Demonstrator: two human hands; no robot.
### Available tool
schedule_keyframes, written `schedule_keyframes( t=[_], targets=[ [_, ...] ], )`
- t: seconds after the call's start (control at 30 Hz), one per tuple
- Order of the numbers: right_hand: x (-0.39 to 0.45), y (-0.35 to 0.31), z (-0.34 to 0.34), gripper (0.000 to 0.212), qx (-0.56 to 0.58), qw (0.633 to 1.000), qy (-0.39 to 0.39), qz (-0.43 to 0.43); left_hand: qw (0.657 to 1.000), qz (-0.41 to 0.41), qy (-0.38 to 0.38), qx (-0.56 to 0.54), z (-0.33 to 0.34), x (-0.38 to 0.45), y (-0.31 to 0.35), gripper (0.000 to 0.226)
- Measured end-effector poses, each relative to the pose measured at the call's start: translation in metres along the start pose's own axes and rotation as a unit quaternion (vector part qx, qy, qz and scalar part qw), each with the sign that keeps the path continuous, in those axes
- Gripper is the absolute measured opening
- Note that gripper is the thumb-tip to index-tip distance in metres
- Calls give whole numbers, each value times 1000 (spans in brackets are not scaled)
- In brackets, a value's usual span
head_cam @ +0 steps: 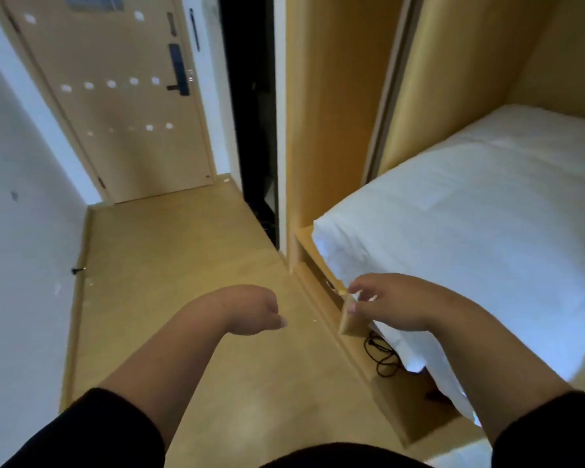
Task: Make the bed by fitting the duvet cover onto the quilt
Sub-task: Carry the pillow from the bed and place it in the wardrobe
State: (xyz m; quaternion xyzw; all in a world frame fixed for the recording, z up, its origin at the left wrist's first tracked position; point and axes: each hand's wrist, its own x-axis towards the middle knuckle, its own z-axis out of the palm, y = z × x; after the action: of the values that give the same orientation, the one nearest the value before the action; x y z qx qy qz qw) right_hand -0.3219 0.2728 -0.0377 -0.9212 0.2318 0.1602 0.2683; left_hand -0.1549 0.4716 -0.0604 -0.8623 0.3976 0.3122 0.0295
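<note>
Beside the bed, white quilt spread over the mattress, my left hand loosely curled, holding nothing, my right hand fingers bent, grip unclear through blur, duvet cover indistinguishable.

Small dormitory bedroom: alcove bed, keypad-lock door
</note>
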Motion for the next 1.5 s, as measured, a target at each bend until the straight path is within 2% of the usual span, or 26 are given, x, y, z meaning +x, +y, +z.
schedule_keyframes(
  t=[0.1,0.17,0.33,0.4,0.47,0.57,0.8,0.87,0.93,1.03,1.27,1.37,1.5],
  targets=[
    [-24,56,-32,47,32,991,94,93,995,92,46,2,-29,47,45,50],
    [-39,98,-50,47,72,971,159,162,987,139,77,9,-44,75,78,50],
    [-28,191,-68,73,42,905,304,295,958,222,182,-5,-72,135,159,36],
    [-10,210,-72,81,41,886,312,341,946,245,213,0,-82,163,181,31],
    [10,221,-80,87,46,875,303,374,946,250,207,14,-96,194,195,27],
    [36,238,-103,91,63,857,331,390,955,223,193,34,-120,234,204,26],
    [53,281,-136,78,42,818,378,433,952,197,232,3,-170,320,229,26],
    [48,289,-131,73,59,798,403,445,955,193,224,-18,-192,347,243,31],
    [38,295,-121,73,106,768,430,464,958,184,219,-19,-210,373,256,52],
    [29,298,-108,83,194,715,461,489,969,170,176,-38,-213,408,278,73],
    [42,298,-99,117,350,596,442,571,970,236,33,-50,-180,471,295,86],
    [51,301,-90,126,374,570,438,586,970,227,1,-87,-172,492,301,94],
    [84,297,-70,139,305,557,370,678,970,177,25,-166,-150,513,297,113]
  ],
)
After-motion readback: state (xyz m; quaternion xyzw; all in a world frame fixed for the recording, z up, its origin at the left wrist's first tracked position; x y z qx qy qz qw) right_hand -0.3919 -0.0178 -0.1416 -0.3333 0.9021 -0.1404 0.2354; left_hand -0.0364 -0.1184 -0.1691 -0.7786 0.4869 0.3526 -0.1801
